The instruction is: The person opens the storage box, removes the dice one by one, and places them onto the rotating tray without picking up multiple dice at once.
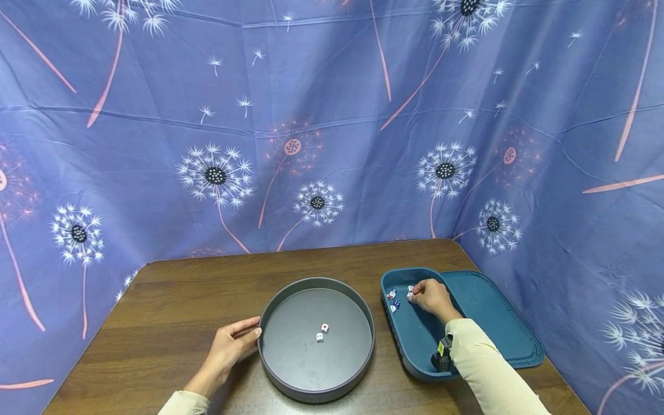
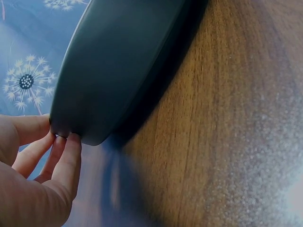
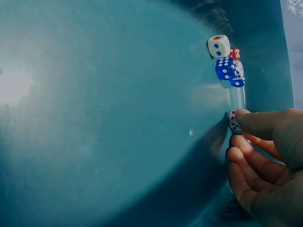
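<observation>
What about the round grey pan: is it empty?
No; the head view shows two white dice lying inside the round grey pan.

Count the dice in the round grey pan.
2: one white die, red dot up, near the middle of the pan; a second die just nearer the viewer. None seems hidden.

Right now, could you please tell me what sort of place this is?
Probably a makeshift filming corner: dandelion-print fabric hangs behind a wood-grain table, and the right hand wears a wrist camera.
</observation>
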Available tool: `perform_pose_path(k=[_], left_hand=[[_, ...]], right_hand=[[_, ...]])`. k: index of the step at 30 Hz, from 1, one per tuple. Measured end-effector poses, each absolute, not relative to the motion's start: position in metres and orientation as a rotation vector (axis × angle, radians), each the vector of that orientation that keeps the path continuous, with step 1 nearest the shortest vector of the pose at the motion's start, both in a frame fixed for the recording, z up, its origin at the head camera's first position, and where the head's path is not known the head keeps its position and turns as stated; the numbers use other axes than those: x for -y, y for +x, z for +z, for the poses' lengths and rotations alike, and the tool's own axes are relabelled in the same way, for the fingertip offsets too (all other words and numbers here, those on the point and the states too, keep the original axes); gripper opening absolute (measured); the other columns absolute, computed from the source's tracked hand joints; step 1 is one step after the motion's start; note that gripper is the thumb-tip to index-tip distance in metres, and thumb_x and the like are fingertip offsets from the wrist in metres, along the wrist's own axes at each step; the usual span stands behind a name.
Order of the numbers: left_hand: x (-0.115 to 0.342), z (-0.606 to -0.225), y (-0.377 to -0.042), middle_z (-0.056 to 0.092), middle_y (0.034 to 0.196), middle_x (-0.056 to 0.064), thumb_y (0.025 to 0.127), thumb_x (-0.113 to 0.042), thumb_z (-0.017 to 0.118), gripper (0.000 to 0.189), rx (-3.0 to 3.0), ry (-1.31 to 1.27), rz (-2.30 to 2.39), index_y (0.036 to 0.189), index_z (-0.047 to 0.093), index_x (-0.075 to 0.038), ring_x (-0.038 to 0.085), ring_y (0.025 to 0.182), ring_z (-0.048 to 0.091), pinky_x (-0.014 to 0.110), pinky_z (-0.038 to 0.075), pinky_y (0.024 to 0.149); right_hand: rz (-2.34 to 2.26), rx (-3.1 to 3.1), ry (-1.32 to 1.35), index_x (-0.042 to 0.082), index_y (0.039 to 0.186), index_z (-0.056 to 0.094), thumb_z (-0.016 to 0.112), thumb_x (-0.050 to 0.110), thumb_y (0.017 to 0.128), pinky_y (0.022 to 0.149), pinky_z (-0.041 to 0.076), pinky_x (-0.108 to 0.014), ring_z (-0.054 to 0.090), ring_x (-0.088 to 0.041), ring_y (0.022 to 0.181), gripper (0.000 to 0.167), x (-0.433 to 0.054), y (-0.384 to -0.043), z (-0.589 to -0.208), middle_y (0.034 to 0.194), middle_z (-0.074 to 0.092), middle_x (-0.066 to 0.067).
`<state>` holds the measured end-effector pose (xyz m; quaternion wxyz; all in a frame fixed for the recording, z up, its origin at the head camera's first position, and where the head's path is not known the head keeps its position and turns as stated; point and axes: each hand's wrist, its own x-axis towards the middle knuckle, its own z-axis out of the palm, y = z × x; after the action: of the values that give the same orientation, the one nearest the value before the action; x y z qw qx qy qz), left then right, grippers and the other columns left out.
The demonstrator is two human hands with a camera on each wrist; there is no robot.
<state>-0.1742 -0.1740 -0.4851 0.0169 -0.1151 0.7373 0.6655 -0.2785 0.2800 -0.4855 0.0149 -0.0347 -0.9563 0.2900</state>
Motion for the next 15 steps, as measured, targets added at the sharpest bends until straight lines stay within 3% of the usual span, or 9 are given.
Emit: perform_pose_path(k=[15], left_hand=[[0.1737,-0.485,-0.1752,0.066,0.113,0.022,0.086,0.003,0.066,0.034,-2.274,-0.366,2.09,0.12,0.06,0.01,0.024,0.096,0.066,0.028,0.058,0.079]], right_hand=[[0.884,2.976,-0.106,0.003,0.078,0.07,0.075,0.009,0.078,0.06,0.047,-0.035,0.055,-0.019,0.069,0.008,-0.2809,-0.2797,-0.4887,0.074,0.065,-0.004]])
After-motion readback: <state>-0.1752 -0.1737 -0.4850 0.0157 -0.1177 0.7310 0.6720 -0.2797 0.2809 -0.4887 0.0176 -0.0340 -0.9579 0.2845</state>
